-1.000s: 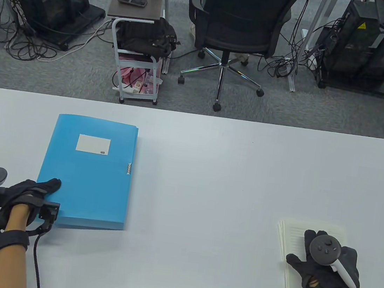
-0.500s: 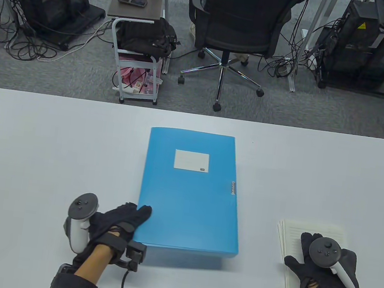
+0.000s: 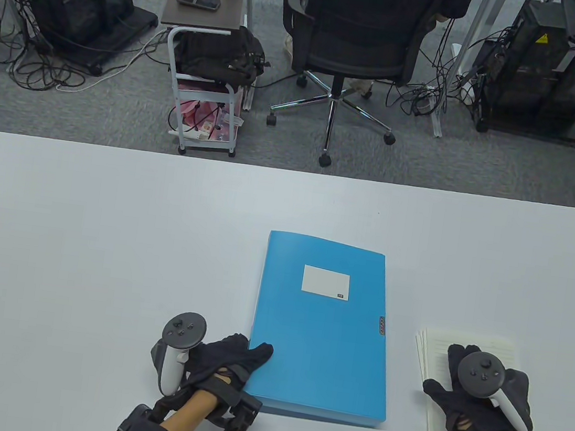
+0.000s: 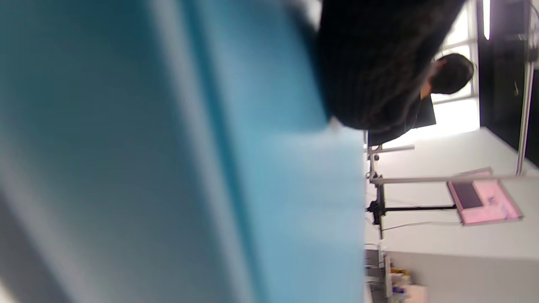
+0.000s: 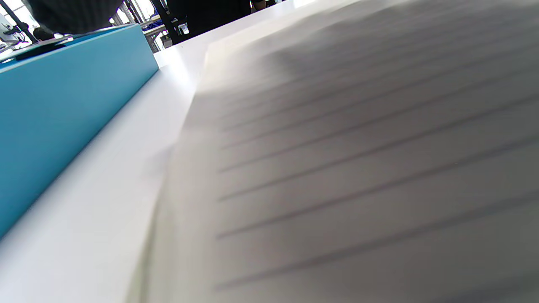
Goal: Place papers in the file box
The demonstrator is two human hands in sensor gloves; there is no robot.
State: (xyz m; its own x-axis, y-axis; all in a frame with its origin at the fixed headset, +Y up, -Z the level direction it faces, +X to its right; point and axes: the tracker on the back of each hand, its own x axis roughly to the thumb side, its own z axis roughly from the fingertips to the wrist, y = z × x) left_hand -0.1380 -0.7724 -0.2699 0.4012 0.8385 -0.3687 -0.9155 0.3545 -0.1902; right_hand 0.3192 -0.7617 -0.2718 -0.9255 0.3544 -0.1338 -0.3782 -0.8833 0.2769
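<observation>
From above, your blue box point(image 3: 322, 331) lies flat and closed on the white table point(image 3: 76, 251), near the front edge, with a white label point(image 3: 326, 282) on its lid. Your left hand point(image 3: 225, 363) rests on the box's near left corner, fingers point(image 3: 256, 354) laid out flat over the lid. You do not grip it from this view; whether your thumb is under the edge cannot be told.

Your right hand point(image 3: 480, 400) lies flat and spread on the stack of lined papers point(image 3: 482, 347), just right of the box. The papers touch the table and sit apart from the box, with a strip of table between.

The left wrist camera is on its side and blurry. It shows only the blue box point(image 4: 168, 168) filling the view and your dark glove point(image 4: 370, 63) on it, which the top view shows smaller.

The right wrist camera shows the ruled lines on the papers point(image 5: 358, 168) up close and the box's side wall point(image 5: 63, 105), but none of your fingers.

A black chair point(image 3: 361, 40) stands past the table.
</observation>
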